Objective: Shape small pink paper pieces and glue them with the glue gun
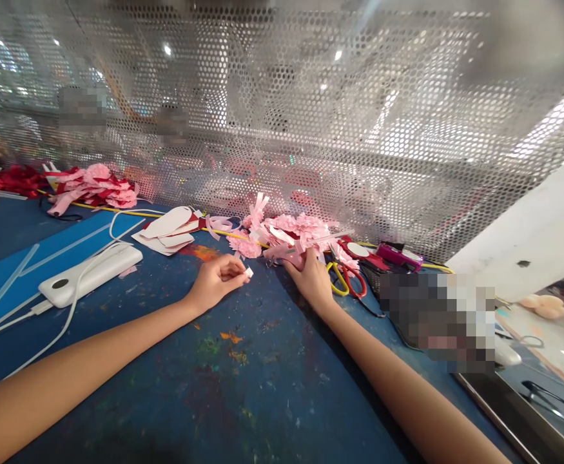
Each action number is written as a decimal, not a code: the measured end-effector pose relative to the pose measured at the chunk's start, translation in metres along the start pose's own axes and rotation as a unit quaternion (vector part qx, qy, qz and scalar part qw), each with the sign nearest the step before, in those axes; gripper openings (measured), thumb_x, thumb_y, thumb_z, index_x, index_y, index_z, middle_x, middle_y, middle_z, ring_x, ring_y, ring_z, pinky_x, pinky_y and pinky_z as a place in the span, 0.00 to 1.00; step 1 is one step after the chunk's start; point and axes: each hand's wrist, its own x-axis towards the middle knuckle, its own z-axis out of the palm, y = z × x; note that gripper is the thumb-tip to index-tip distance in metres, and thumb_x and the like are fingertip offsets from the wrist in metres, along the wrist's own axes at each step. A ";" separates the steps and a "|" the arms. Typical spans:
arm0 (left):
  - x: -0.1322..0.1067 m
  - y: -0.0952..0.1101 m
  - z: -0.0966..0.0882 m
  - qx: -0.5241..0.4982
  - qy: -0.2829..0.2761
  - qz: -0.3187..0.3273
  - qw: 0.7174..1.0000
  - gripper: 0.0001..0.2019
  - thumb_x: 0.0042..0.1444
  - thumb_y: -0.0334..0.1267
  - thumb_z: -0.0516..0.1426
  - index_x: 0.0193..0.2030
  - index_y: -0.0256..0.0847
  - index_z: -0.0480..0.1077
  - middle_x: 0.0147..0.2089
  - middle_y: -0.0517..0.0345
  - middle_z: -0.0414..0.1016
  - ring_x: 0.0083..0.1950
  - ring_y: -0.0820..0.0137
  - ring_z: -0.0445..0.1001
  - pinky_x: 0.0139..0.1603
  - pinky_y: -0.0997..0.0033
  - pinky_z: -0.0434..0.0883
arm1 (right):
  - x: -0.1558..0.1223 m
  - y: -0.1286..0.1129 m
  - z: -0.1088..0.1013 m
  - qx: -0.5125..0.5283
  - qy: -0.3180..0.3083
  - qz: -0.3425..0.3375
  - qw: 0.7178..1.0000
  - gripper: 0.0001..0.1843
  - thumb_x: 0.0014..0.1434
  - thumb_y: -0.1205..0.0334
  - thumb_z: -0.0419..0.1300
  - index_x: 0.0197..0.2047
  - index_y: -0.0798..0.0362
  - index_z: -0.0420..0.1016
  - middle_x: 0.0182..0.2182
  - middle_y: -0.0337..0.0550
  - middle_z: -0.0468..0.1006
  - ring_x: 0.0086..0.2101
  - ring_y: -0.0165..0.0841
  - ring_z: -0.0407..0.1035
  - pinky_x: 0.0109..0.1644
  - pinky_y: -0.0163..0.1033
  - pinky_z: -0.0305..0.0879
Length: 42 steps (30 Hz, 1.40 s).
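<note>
From the head camera, the left hand (216,278) rested on the blue counter (243,386), its fingers (241,276) pinched together on a small white scrap (249,272) — held just left of the pink petal pile (286,233). The right hand (311,278) reached into that pile's near edge, fingers closed on a pink piece (284,253), its long axis running left to right. Scissors (347,278) lay just right of it — a white power bank (91,273) well to the left.
</note>
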 end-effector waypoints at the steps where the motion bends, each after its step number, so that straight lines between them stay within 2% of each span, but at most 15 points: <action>1: -0.002 0.003 0.004 -0.026 -0.010 -0.015 0.999 0.08 0.48 0.39 0.60 0.32 0.39 0.66 0.29 0.58 0.77 0.34 0.67 0.79 0.34 0.71 0.75 | -0.001 0.002 0.000 0.008 -0.001 -0.003 1.000 0.18 0.55 0.50 0.54 0.41 0.56 0.62 0.30 0.51 0.76 0.30 0.42 0.71 0.29 0.38 0.57; 3: -0.008 0.011 0.012 -0.071 -0.028 -0.043 0.996 0.09 0.48 0.39 0.61 0.31 0.38 0.67 0.28 0.58 0.76 0.33 0.68 0.79 0.32 0.72 0.75 | -0.003 0.006 0.000 0.026 0.001 -0.016 1.000 0.15 0.53 0.53 0.56 0.39 0.54 0.62 0.30 0.48 0.75 0.32 0.41 0.70 0.31 0.38 0.59; 6: -0.018 0.023 0.024 -0.120 -0.057 -0.079 0.988 0.10 0.46 0.39 0.63 0.28 0.38 0.65 0.26 0.59 0.75 0.31 0.68 0.78 0.30 0.73 0.74 | -0.016 0.011 -0.007 0.055 0.036 -0.027 0.997 0.16 0.51 0.54 0.58 0.39 0.54 0.61 0.36 0.51 0.72 0.39 0.42 0.67 0.40 0.43 0.62; 8: -0.025 0.031 0.031 -0.158 -0.077 -0.105 0.979 0.13 0.45 0.38 0.63 0.26 0.39 0.60 0.26 0.60 0.75 0.30 0.69 0.78 0.28 0.74 0.73 | -0.031 0.012 -0.019 0.071 0.067 -0.030 0.995 0.15 0.52 0.56 0.57 0.40 0.53 0.61 0.39 0.51 0.70 0.42 0.43 0.65 0.44 0.46 0.61; 10: -0.031 0.039 0.038 -0.202 -0.101 -0.133 0.965 0.18 0.45 0.36 0.64 0.26 0.40 0.55 0.26 0.62 0.75 0.30 0.70 0.78 0.27 0.75 0.72 | -0.054 0.012 -0.035 0.106 0.078 -0.043 0.990 0.11 0.54 0.58 0.56 0.38 0.52 0.60 0.36 0.47 0.69 0.39 0.39 0.65 0.43 0.44 0.63; 12: -0.036 0.045 0.046 -0.241 -0.132 -0.162 0.948 0.21 0.44 0.35 0.64 0.26 0.41 0.51 0.26 0.63 0.76 0.29 0.70 0.78 0.26 0.77 0.71 | -0.080 0.011 -0.052 0.199 0.053 -0.058 0.977 0.07 0.56 0.60 0.56 0.36 0.51 0.61 0.32 0.42 0.69 0.33 0.33 0.66 0.38 0.39 0.65; 14: -0.041 0.050 0.054 -0.267 -0.166 -0.183 0.932 0.22 0.45 0.35 0.64 0.27 0.42 0.50 0.26 0.63 0.76 0.28 0.71 0.78 0.25 0.78 0.70 | -0.106 0.011 -0.068 0.324 -0.009 -0.056 0.944 0.04 0.57 0.61 0.56 0.35 0.50 0.62 0.29 0.39 0.70 0.28 0.29 0.66 0.33 0.35 0.67; 16: -0.045 0.052 0.063 -0.284 -0.196 -0.198 0.918 0.23 0.45 0.35 0.65 0.28 0.42 0.49 0.26 0.63 0.76 0.28 0.72 0.77 0.25 0.79 0.70 | -0.125 0.012 -0.080 0.402 -0.061 -0.061 0.911 0.03 0.57 0.63 0.57 0.34 0.50 0.65 0.30 0.39 0.72 0.29 0.29 0.69 0.33 0.34 0.69; 19: -0.052 0.053 0.073 -0.295 -0.226 -0.220 0.902 0.23 0.45 0.35 0.65 0.28 0.42 0.48 0.27 0.63 0.77 0.27 0.73 0.77 0.25 0.79 0.70 | -0.137 0.011 -0.090 0.439 -0.077 -0.096 0.890 0.04 0.55 0.67 0.59 0.34 0.50 0.68 0.31 0.40 0.75 0.32 0.30 0.72 0.36 0.34 0.70; 25: -0.060 0.051 0.078 -0.297 -0.251 -0.245 0.888 0.24 0.45 0.35 0.65 0.28 0.42 0.48 0.27 0.63 0.76 0.26 0.73 0.77 0.25 0.78 0.71 | -0.133 0.005 -0.093 0.432 -0.059 -0.160 0.886 0.05 0.54 0.70 0.60 0.33 0.50 0.72 0.28 0.40 0.78 0.30 0.30 0.73 0.33 0.33 0.71; 31: -0.058 0.049 0.078 -0.300 -0.256 -0.246 0.886 0.23 0.46 0.34 0.65 0.28 0.42 0.48 0.28 0.63 0.76 0.27 0.73 0.77 0.26 0.78 0.71 | -0.136 0.004 -0.097 0.431 -0.047 -0.187 0.882 0.08 0.53 0.73 0.60 0.32 0.50 0.74 0.27 0.39 0.79 0.29 0.28 0.74 0.34 0.31 0.71; 36: -0.061 0.051 0.078 -0.289 -0.254 -0.236 0.892 0.22 0.46 0.35 0.64 0.29 0.43 0.50 0.28 0.63 0.76 0.27 0.73 0.77 0.27 0.77 0.71 | -0.135 0.003 -0.096 0.436 -0.054 -0.172 0.882 0.08 0.53 0.74 0.59 0.29 0.51 0.74 0.27 0.40 0.78 0.28 0.29 0.74 0.33 0.32 0.71; 39: -0.066 0.053 0.076 -0.215 -0.244 -0.191 0.926 0.15 0.47 0.33 0.63 0.32 0.42 0.57 0.31 0.62 0.76 0.32 0.74 0.76 0.35 0.75 0.72 | -0.135 0.001 -0.096 0.431 -0.043 -0.161 0.887 0.08 0.52 0.74 0.60 0.29 0.50 0.74 0.27 0.40 0.79 0.29 0.29 0.74 0.34 0.32 0.71; 42: -0.071 0.054 0.075 -0.110 -0.232 -0.105 0.961 0.08 0.49 0.33 0.62 0.34 0.42 0.66 0.34 0.60 0.76 0.35 0.73 0.76 0.40 0.74 0.72 | -0.135 -0.001 -0.097 0.423 -0.032 -0.158 0.892 0.09 0.52 0.73 0.59 0.28 0.49 0.75 0.26 0.39 0.79 0.29 0.29 0.74 0.33 0.32 0.72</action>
